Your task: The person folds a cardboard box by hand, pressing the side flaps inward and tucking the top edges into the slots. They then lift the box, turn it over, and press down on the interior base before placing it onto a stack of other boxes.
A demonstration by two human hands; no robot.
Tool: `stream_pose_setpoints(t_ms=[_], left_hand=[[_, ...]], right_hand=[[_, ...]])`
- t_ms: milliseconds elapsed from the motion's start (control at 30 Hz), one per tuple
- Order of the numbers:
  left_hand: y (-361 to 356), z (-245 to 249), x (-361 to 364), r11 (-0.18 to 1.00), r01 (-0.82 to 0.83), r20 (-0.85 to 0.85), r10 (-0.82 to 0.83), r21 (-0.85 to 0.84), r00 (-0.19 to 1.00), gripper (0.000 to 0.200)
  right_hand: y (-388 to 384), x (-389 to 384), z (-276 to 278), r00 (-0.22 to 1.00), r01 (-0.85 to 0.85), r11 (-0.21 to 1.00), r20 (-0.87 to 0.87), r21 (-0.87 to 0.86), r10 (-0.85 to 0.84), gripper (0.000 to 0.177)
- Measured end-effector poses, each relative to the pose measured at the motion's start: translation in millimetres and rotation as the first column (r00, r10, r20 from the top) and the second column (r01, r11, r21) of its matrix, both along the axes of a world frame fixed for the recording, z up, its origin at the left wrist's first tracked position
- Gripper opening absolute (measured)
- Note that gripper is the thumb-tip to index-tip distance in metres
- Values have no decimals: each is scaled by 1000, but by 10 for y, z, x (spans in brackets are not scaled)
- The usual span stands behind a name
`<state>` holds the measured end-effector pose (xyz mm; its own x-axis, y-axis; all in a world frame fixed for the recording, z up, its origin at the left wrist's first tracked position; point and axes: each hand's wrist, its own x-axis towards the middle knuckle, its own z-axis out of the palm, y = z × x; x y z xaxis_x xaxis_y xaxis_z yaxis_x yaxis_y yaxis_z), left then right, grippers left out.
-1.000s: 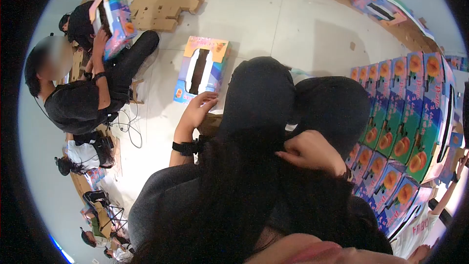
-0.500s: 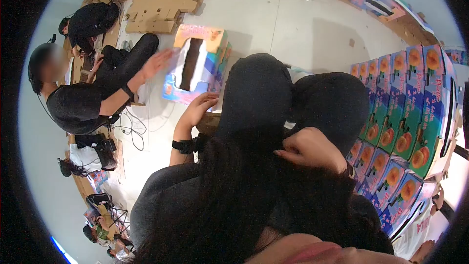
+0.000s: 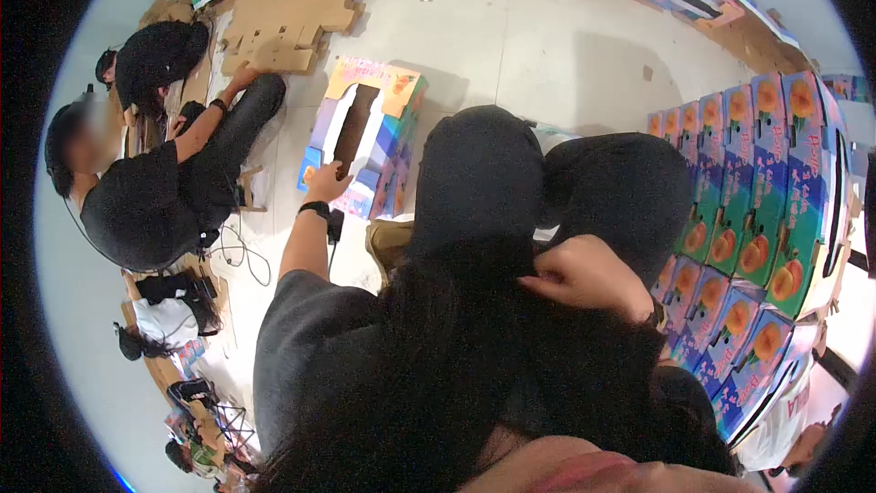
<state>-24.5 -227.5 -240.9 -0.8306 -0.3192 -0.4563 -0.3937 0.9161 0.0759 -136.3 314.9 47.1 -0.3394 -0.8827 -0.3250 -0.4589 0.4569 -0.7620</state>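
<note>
A colourful printed box [image 3: 401, 132] with a long dark slot in its top stands on the floor, left of my knees. My left hand [image 3: 327, 184] is at the near edge of that slot, its fingers bent at the rim; whether they grip the box is too small to tell. On my right, my right hand [image 3: 584, 276] rests by my thigh with its fingers curled, and what they hold, if anything, is hidden.
Many printed boxes [image 3: 757, 173] are stacked in rows at the right. Flat cardboard sheets [image 3: 292, 5] lie at the upper left. A co-worker [image 3: 146, 192] sits at the left near a cable [image 3: 245, 251]; more people are beyond.
My left hand has moved left and onto the box top. The co-worker's hand has left the box and now reaches toward the cardboard. The box sits slightly lower in view.
</note>
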Motion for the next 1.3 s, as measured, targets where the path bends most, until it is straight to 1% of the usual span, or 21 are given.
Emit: stream_pose_setpoints(t_ms=[33, 100, 167, 200, 300, 333, 433, 533, 567, 633, 667, 767, 800, 900, 933, 1033, 1133, 1233, 1300], left_hand=[[-199, -453, 154, 987, -93, -84, 104, 133, 991, 76], [118, -398, 95, 987, -154, -1, 154, 40, 988, 88], [56, -1067, 133, 968, -165, 62, 156, 191, 986, 105], [343, -882, 70, 968, -226, 80, 218, 105, 973, 123], [751, -694, -69, 932, -359, 63, 361, -49, 930, 138], [826, -573, -164, 907, -409, 119, 419, -106, 900, 143], [930, -368, -280, 881, -433, 95, 456, -190, 885, 140], [795, -461, -256, 883, -446, 128, 464, -145, 877, 139], [788, -492, -246, 887, -435, 120, 454, -153, 883, 140], [829, -323, -250, 893, -415, 99, 435, -172, 895, 142], [864, -203, -260, 888, -439, 70, 451, -133, 890, 139], [867, -179, -150, 921, -385, -100, 379, -52, 920, 134], [911, -100, -123, 930, -368, -253, 358, 6, 899, 123], [1030, 206, -167, 950, -311, -452, 264, -32, 852, 114], [1044, 355, -189, 950, -311, -462, 268, -18, 845, 108], [1054, 651, -185, 950, -310, -477, 287, 30, 831, 105], [1103, 817, -91, 968, -244, -602, 227, 56, 765, 99], [1275, 1027, -44, 974, -225, -689, 158, -7, 707, 94], [1389, 1091, -30, 981, -190, -770, 98, -31, 631, 93]], right_hand=[[-11, -2, -9, 1000, 8, 1000, -3, 3, -8, 39], [-36, -8, -41, 1000, 8, 1000, -1, 7, -8, 40], [-76, -16, -46, 1000, 5, 1000, -10, -1, -5, 40], [-105, -21, -41, 1000, 5, 1000, -22, -15, -6, 40], [-193, -44, -9, 1000, 1, 1000, -11, -8, -1, 40], [-228, -46, 3, 1000, 0, 1000, 1, 0, 0, 41], [-272, -33, 9, 1000, 15, 1000, 15, -2, -15, 41], [-273, -22, -43, 1000, -7, 1000, 5, 0, 7, 42], [-270, -20, -54, 1000, -13, 1000, 4, 2, 13, 42], [-279, -13, -58, 1000, -27, 1000, -3, 4, 27, 42], [-289, -14, -60, 999, -38, 999, -7, 4, 38, 42], [-298, 6, -36, 998, -55, 998, -21, 8, 55, 42], [-304, 8, -21, 998, -53, 999, -27, 7, 53, 42], [-321, 28, -3, 997, -59, 998, -52, 10, 59, 39], [-325, 44, -7, 996, -65, 998, -61, 11, 65, 38], [-301, 133, -72, 993, -62, 998, -104, -26, 59, 39], [-236, 232, -101, 979, -64, 998, -192, 3, 63, 39], [-103, 319, -178, 965, -25, 996, -261, -82, 3, 39], [-50, 337, -224, 965, 30, 997, -260, -65, -46, 42]])
